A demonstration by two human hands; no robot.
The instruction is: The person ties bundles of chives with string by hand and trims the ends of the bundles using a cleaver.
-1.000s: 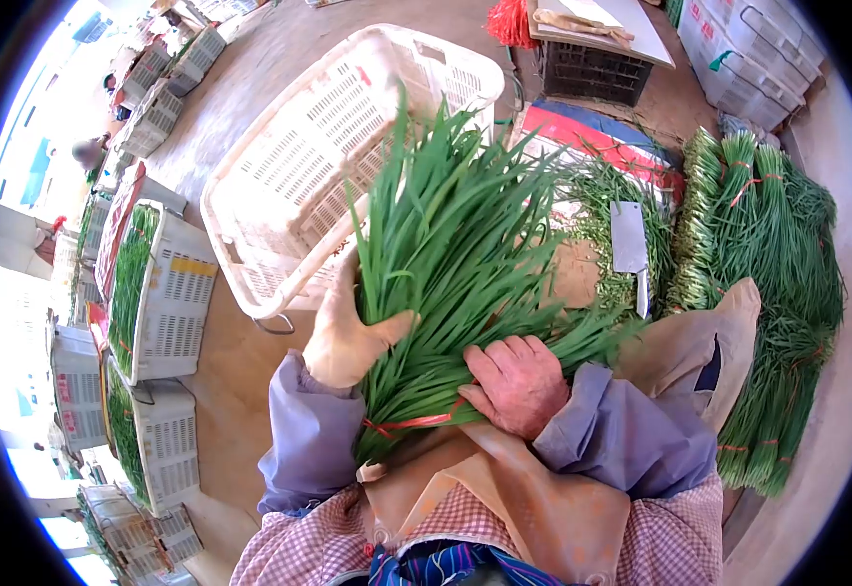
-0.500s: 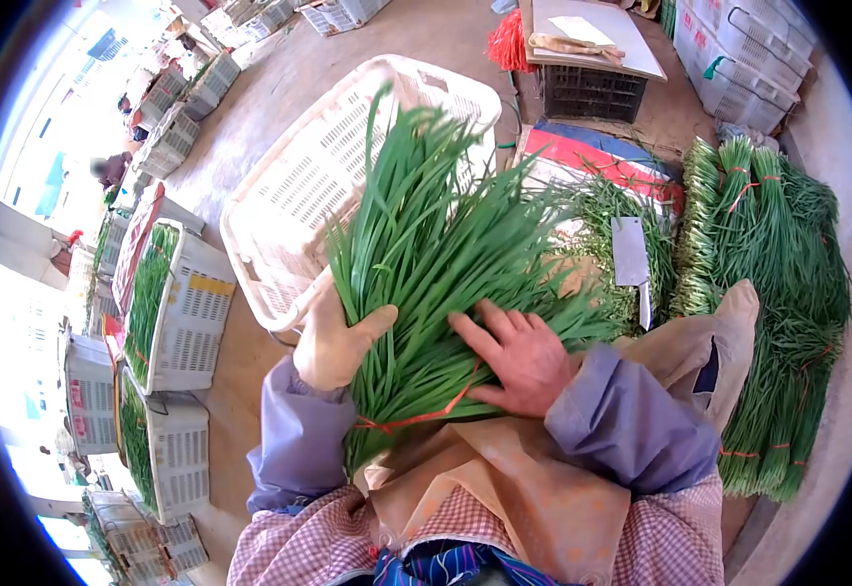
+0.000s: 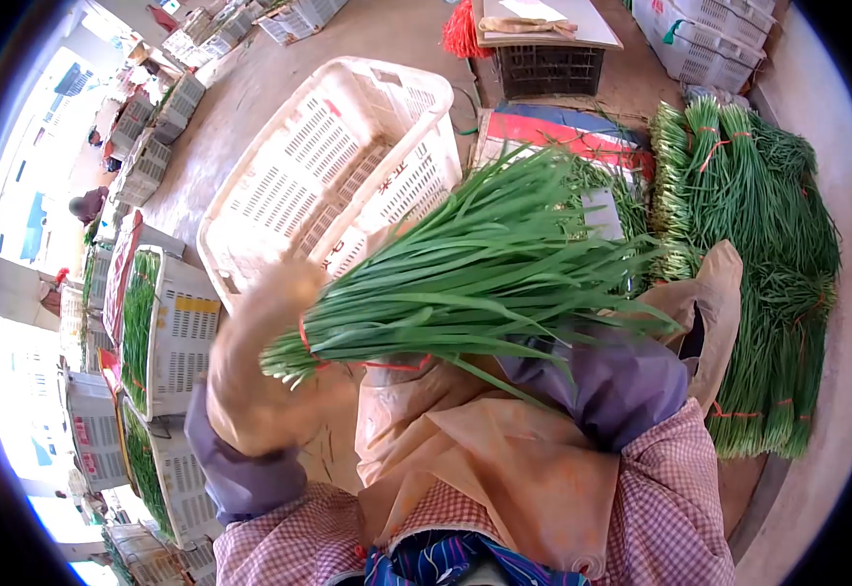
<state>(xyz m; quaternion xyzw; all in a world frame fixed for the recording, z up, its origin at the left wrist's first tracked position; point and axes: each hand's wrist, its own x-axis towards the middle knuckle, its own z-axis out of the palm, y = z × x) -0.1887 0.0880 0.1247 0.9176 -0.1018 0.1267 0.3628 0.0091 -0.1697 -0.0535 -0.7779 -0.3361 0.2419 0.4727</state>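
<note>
A bunch of long flat green leaves, which look like garlic chives (image 3: 485,259), lies sideways over my lap. Its pale cut ends point left and its leaf tips point right. A red tie (image 3: 305,334) circles it close to the cut ends, and more red strand shows under the bunch. Smeared by motion, my left hand (image 3: 265,366) is just left of the cut ends; whether its fingers touch them I cannot tell. My right hand is hidden under the leaves, where the right sleeve (image 3: 612,381) leads. A cleaver (image 3: 602,213) shows partly behind the leaf tips.
Ahead stands a white slatted crate (image 3: 294,146). Tied green bundles (image 3: 768,234) are piled at right beside a wall. Loose trimmings lie by a red, white and blue sheet (image 3: 563,137). A board rests on a black crate (image 3: 548,71). Filled crates (image 3: 182,332) line the left.
The bunch has swung from pointing forward to pointing right, its cut ends now at left. My left hand has left the leaves' side for the cut ends. My right hand has gone beneath the leaves.
</note>
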